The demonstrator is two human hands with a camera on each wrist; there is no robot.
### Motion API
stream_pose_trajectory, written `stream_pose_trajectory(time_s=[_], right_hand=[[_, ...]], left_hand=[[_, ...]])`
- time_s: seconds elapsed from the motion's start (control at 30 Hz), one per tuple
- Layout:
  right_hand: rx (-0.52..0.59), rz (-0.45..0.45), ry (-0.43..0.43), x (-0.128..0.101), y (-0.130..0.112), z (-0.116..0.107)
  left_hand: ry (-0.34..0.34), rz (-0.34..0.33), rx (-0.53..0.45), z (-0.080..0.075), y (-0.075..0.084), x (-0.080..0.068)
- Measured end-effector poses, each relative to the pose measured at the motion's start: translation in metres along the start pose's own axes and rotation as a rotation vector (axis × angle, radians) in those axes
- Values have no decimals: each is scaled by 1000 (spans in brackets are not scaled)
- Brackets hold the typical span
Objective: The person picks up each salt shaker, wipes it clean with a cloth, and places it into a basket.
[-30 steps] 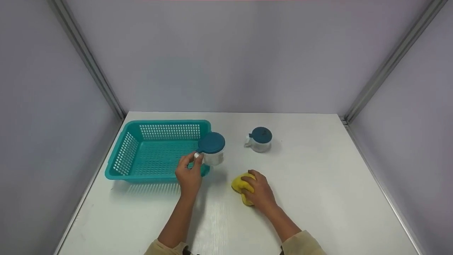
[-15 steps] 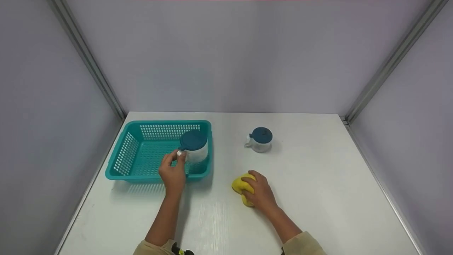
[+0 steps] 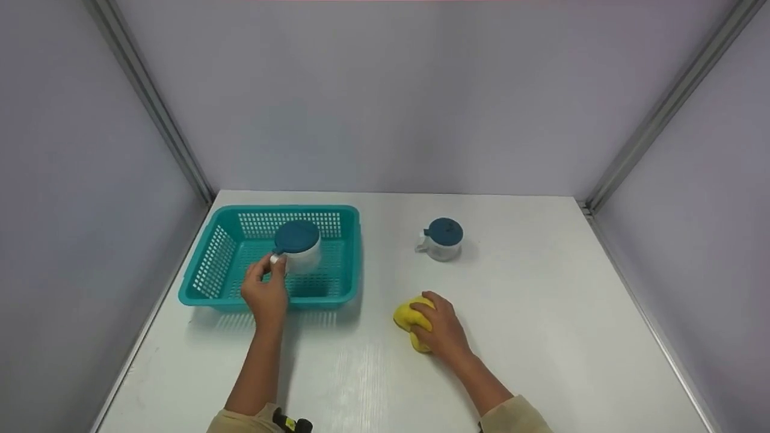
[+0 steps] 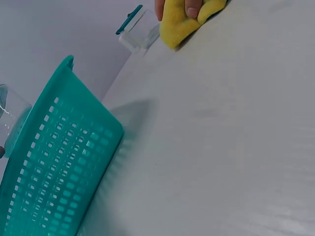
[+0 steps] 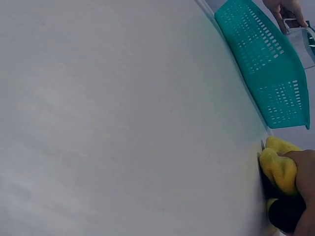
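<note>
My left hand [image 3: 266, 293] pinches the white handle of a clear jar with a blue lid [image 3: 297, 237], upright over the teal basket [image 3: 349, 288]. In the right wrist view the jar shows above the basket's rim, with the left fingers at its handle. My right hand [image 3: 443, 326] grips a bunched yellow cloth [image 3: 407, 315] on the white table, right of the basket. The left wrist view shows the cloth [image 4: 175, 24] with fingers pressed into it. A second, smaller jar with a blue lid [image 3: 444, 239] stands beyond the right hand, its handle to the left.
The white table [image 3: 541, 313] is bounded by grey panels [image 3: 385, 96] at the back and both sides. Metal posts [image 3: 668, 108] run along the corners. The basket stands at the table's left, near the back.
My left hand has carried the jar leftward, from beside the basket's right rim to over its inside. The right hand stays on the cloth, and the second jar has not moved.
</note>
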State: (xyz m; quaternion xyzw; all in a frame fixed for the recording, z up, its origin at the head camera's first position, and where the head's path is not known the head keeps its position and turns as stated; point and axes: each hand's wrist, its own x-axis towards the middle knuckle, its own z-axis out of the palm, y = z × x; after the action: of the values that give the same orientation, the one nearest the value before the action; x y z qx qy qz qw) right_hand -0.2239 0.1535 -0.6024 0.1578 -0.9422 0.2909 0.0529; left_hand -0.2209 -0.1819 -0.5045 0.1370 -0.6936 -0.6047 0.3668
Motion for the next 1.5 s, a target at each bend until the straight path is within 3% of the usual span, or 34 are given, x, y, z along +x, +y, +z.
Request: stream_pose_trajectory(time_s=[0.2,0.33,0.8,1.1,1.5], right_hand=[[6,0,-2,-1,0,1],[-7,-4,5,-1,2,2],[-20,-51,40,-1,5,2],[-27,-56,40,-3,4,2],[-27,-51,37,-5,1,1]], left_hand=[[40,-4,20,-15,-36,19],[72,-12,65,-28,-46,30],[87,-72,201,-58,-59,60],[21,-186,320,-65,-63,73],[-60,-248,467,-69,-67,90]])
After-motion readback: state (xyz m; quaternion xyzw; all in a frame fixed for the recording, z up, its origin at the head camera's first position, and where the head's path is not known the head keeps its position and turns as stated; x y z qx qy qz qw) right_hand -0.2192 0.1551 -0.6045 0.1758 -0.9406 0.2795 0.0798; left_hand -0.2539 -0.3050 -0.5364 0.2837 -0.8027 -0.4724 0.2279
